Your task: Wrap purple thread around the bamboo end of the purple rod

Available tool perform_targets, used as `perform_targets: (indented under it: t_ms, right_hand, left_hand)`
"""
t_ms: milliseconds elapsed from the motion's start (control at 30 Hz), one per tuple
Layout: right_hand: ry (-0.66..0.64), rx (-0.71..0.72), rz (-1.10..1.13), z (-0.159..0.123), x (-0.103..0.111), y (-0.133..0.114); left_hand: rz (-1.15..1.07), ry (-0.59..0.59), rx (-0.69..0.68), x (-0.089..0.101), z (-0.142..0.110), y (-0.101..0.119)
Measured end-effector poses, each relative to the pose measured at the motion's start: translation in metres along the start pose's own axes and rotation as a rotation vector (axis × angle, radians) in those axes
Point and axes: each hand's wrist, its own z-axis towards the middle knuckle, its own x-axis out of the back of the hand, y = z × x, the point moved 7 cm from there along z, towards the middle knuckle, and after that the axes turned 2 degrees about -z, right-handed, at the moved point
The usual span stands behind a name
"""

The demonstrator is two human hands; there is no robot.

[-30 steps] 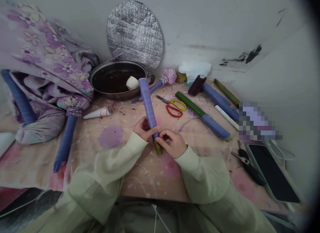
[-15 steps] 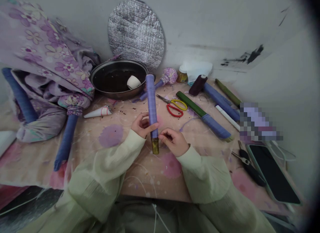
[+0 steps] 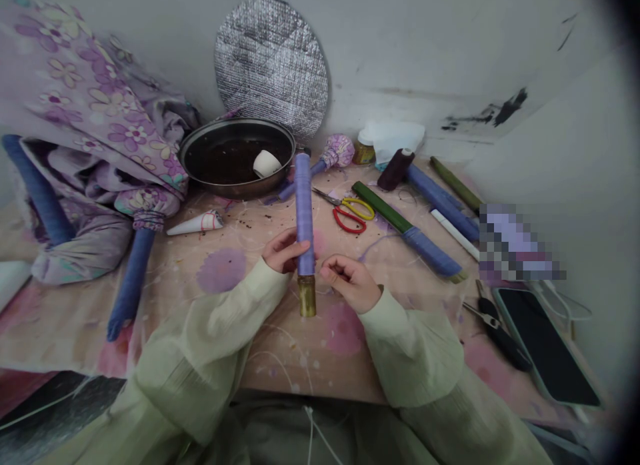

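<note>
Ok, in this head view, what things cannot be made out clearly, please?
All in the head view:
The pixelated patch right of the table: blurred, so the object is unknown.
The jar by the wall: label too small to read.
The dark pan: contents too dark to identify.
The purple-wrapped rod: the left hand hides part of it.

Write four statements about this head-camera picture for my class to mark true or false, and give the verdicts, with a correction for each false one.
1. The left hand holds an upright purple-wrapped rod. True.
2. The right hand grips the scissors. False: the scissors lie on the table, away from both hands.
3. A white cup lies in a dark round pan. True.
4. The phone lies left of the pan. False: it lies at the far right of the table.
</note>
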Motion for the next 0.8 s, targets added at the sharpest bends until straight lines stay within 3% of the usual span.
perform_targets:
  t_ms: [533, 800]
  right_hand:
    - [-0.008, -0.05, 0.115, 0.0, -0.002, 0.001]
    - [-0.106, -0.175, 0.26, 0.0, -0.008, 0.008]
  left_hand:
    - [-0.177, -0.227, 0.056, -0.007, -0.002, -0.005]
    - [-0.197, -0.26, 0.085, -0.018, -0.012, -0.007]
